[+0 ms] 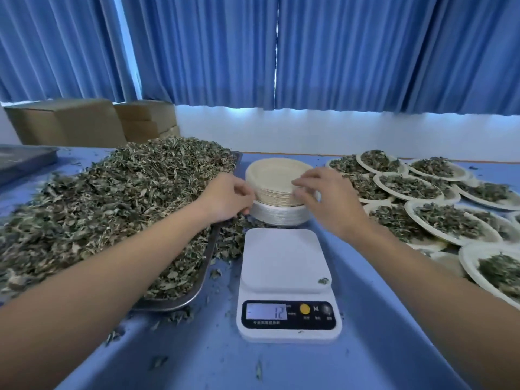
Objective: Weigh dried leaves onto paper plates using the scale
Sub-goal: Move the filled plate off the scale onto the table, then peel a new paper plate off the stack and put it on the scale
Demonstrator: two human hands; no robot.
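Note:
A white digital scale (285, 260) stands in the middle of the blue table, its platform bare but for a leaf crumb, its display lit. Behind it sits a stack of empty paper plates (273, 175). My left hand (225, 201) touches the stack's left edge with curled fingers. My right hand (323, 192) pinches at the rim of the top plates on the right side. A big heap of dried leaves (118, 198) fills a metal tray (197, 288) on the left.
Several filled paper plates (439, 220) overlap at the right. Loose leaf bits litter the blue table (281, 367). Another metal tray (22, 161) lies far left. Cardboard boxes (70, 122) stand at the back left under blue curtains.

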